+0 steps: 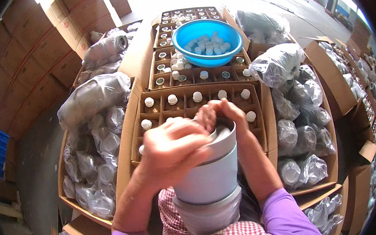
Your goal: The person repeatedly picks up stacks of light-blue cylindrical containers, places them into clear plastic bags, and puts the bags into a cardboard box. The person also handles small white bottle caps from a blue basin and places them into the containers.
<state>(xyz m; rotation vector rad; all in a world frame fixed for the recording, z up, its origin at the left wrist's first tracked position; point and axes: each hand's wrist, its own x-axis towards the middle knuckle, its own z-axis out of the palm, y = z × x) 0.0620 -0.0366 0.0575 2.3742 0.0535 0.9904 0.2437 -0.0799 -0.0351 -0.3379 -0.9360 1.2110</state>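
Note:
A wide grey-blue cylinder point(207, 179) with an open top stands upright, slightly tilted, over my lap on a red-and-white checked cloth point(231, 232). Grey, plastic-like wrapping point(208, 217) surrounds its lower end. My left hand point(172, 141), smeared by motion, is at the left side of the rim, and its fingers are hard to read. Curled over the far side of the mouth is my right hand point(228, 112), its fingers closed near the left hand. What the fingers grip is hidden. Just beyond, white-capped bottles point(197, 97) stand in a divided cardboard box point(175, 108).
A blue basin point(206, 58) holding white caps point(210, 47) rests on another divided box of bottles. Open cartons with plastic-wrapped containers flank me, left point(99, 154) and right point(303, 132). Stacked brown cartons point(28, 50) rise at far left.

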